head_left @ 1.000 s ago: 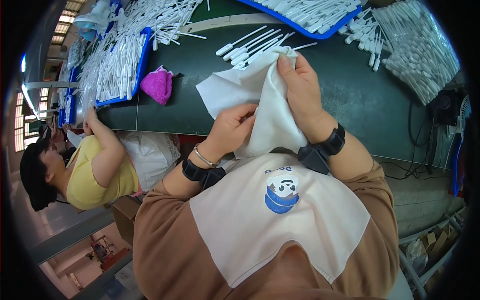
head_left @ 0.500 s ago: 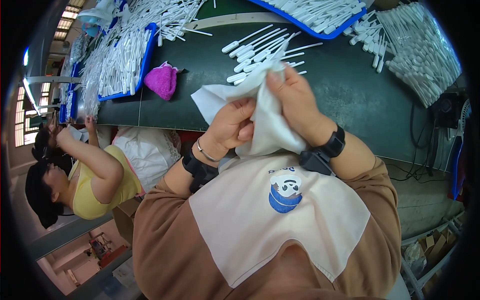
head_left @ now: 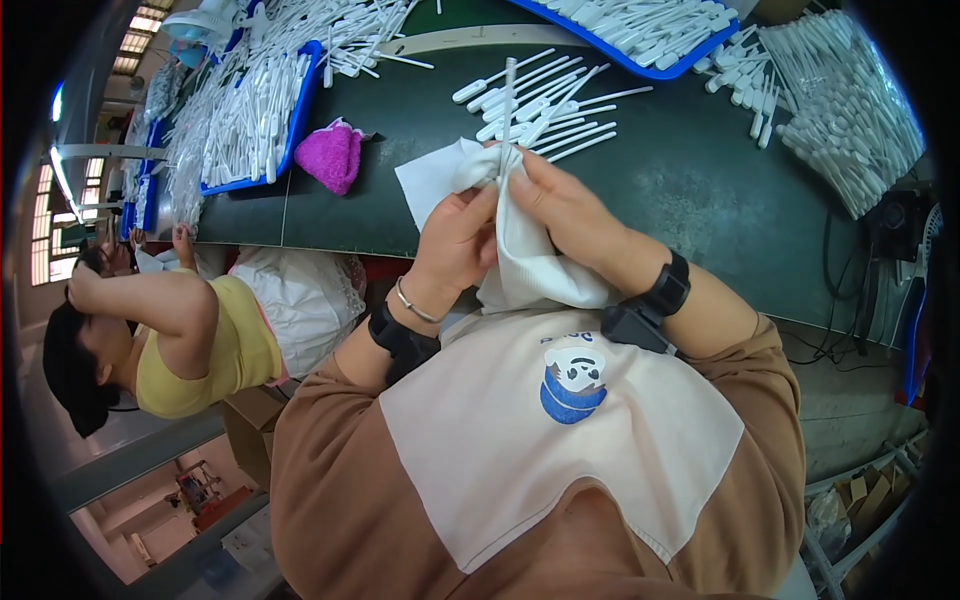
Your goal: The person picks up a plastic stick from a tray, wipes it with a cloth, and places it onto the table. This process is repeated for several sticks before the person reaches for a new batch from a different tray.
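In front of my chest, both hands are closed on a white cloth. A white plastic dropper pipette stands up out of its folds, its slim stem bare above my fingers and its lower part hidden. My left hand grips the bunched cloth on the left side. With thumb and fingers, my right hand pinches cloth against the pipette from the right. Just beyond my hands, a loose group of similar pipettes lies on the dark green table.
A blue tray of pipettes stands at left, another blue tray at the far side. A magenta cloth lies beside the left one. Bagged pipettes sit at right. A person in yellow works at left.
My right hand has come down toward me along with the cloth, and the pipette's stem now shows upright above it. At left, the other person has raised an arm to their head.
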The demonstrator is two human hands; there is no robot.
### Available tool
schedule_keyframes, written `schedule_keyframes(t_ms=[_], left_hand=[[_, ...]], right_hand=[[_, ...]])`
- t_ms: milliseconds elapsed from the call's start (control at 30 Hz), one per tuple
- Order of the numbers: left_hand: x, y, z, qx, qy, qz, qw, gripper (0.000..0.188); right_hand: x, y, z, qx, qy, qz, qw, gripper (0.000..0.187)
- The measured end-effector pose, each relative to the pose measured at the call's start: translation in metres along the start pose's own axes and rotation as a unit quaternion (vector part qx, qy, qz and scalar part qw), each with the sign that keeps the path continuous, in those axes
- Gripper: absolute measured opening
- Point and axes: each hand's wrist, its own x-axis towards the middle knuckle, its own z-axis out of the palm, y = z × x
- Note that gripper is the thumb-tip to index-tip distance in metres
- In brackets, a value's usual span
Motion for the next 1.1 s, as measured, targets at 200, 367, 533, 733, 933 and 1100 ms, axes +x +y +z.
schedule_keyframes(t_ms=[200, 367, 533, 733, 933, 1100], left_hand=[[0.008, 0.007, 0.015, 0.177, 0.080, 0.003, 0.981, 0.027], [-0.005, 0.068, 0.035, 0.493, 0.007, -0.005, 0.870, 0.020], [0.013, 0.055, 0.031, 0.311, 0.020, 0.230, 0.922, 0.014], [0.019, 0.048, 0.034, 0.166, 0.068, 0.344, 0.922, 0.011], [0.026, 0.042, 0.035, 0.486, -0.091, 0.657, 0.570, 0.007], [0.024, 0.046, 0.047, 0.638, -0.188, 0.544, 0.512, 0.011]], right_hand=[[-0.002, 0.004, -0.001, -0.131, 0.008, -0.081, 0.988, 0.028], [-0.001, 0.006, -0.012, -0.265, 0.078, -0.101, 0.956, 0.028], [-0.004, -0.004, -0.003, -0.344, 0.003, -0.111, 0.932, 0.027], [-0.001, -0.009, -0.004, -0.139, -0.016, -0.008, 0.990, 0.027], [0.002, -0.008, -0.002, 0.014, 0.015, 0.008, 1.000, 0.032], [0.003, -0.006, -0.009, 0.059, 0.085, 0.117, 0.988, 0.035]])
